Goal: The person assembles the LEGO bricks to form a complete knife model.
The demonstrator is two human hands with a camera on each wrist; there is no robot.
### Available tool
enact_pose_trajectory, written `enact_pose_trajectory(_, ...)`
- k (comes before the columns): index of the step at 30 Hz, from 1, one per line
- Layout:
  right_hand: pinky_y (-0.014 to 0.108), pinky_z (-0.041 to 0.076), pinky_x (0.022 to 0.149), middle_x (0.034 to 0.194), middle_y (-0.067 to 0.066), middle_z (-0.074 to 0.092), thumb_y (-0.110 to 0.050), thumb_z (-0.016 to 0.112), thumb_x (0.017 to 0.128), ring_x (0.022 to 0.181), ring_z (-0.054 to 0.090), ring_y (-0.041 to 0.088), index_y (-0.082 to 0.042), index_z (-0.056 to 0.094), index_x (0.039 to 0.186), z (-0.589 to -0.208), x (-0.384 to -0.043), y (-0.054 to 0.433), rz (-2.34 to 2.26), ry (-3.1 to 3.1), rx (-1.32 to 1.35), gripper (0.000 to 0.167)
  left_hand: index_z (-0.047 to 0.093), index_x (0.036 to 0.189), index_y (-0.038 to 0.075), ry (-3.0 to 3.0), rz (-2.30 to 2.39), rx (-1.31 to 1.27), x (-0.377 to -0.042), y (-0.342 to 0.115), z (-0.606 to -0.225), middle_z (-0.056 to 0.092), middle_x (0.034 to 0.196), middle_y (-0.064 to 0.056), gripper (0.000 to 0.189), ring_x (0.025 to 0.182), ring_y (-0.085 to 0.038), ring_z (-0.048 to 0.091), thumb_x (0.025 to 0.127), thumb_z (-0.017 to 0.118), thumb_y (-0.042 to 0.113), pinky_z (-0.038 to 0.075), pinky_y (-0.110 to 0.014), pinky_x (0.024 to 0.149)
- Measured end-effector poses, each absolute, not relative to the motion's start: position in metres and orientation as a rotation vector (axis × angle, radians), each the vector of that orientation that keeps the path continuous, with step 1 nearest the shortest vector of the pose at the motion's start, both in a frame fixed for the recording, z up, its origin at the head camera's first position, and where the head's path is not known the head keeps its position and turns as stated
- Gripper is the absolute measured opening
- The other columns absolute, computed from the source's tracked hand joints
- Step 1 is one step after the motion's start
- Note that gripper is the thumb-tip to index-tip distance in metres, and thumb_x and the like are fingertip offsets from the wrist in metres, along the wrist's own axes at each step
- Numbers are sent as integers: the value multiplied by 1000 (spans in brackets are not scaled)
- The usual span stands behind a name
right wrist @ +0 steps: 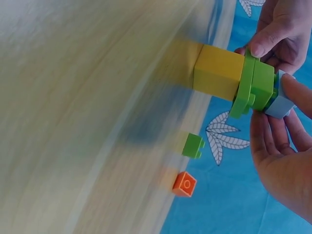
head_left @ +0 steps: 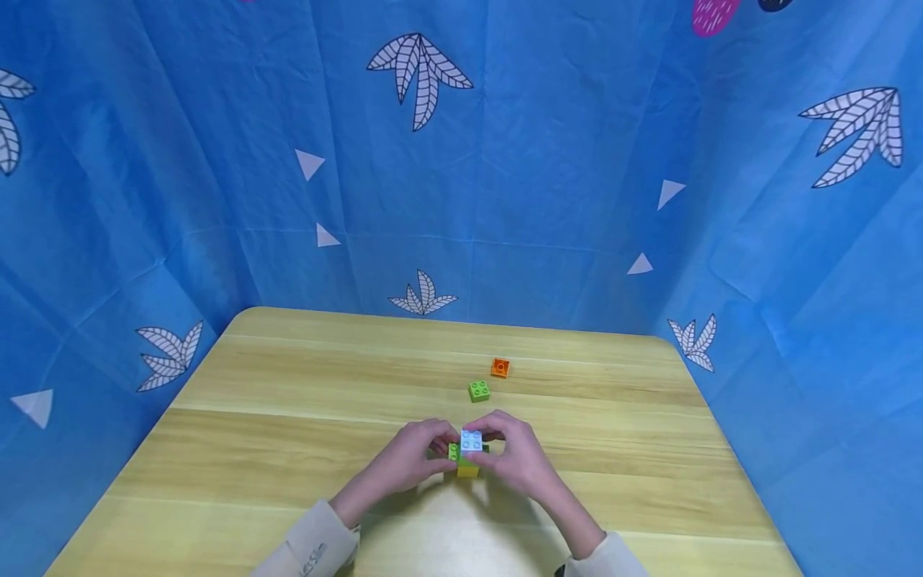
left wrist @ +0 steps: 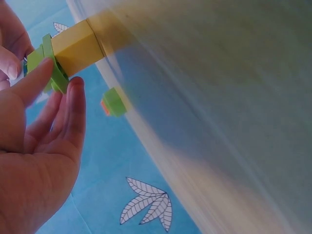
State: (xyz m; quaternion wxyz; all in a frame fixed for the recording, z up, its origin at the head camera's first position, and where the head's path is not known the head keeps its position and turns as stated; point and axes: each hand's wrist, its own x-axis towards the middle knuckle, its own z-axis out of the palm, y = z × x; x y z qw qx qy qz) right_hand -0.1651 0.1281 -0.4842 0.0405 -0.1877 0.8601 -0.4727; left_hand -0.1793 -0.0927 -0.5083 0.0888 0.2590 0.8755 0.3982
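Note:
A stack of toy bricks stands on the table: a yellow block (right wrist: 219,72) at the bottom, a flat green plate (right wrist: 245,83) across it, and a green brick (right wrist: 263,84) above. My left hand (head_left: 413,458) pinches the plate's left end between thumb and fingers. On the other side my right hand (head_left: 521,458) grips a light blue brick (head_left: 471,441) at the top of the stack. In the right wrist view this brick sits slightly tilted, with some green studs showing beneath it. Fingers hide part of its sides.
Behind the stack, a loose green brick (head_left: 479,391) lies studs up. Farther back is an orange brick (head_left: 501,368) with its hollow underside showing. A blue patterned curtain (head_left: 562,160) surrounds the wooden table (head_left: 288,385) at the back and sides.

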Motion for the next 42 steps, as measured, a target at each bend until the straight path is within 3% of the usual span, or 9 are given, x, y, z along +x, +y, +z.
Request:
enact_pose_trajectory(22, 39, 61, 88, 104, -6, 72, -15, 86, 83, 97, 70, 16, -14, 77, 114, -487, -163, 130, -1322, 2772, -627, 32, 71, 113, 11, 2580, 1228, 760, -177, -90, -504, 74, 108, -1, 30, 92, -9, 68, 85, 83, 12, 58, -22, 85)
enact_pose_trajectory(42, 40, 62, 90, 101, -7, 71, -14, 88, 80, 96, 71, 16, -13, 77, 113, -488, -165, 129, -1310, 2764, -651, 34, 72, 111, 12, 2580, 1230, 746, -178, -92, -507, 73, 106, 1, 29, 90, -6, 67, 85, 84, 13, 58, -21, 84)
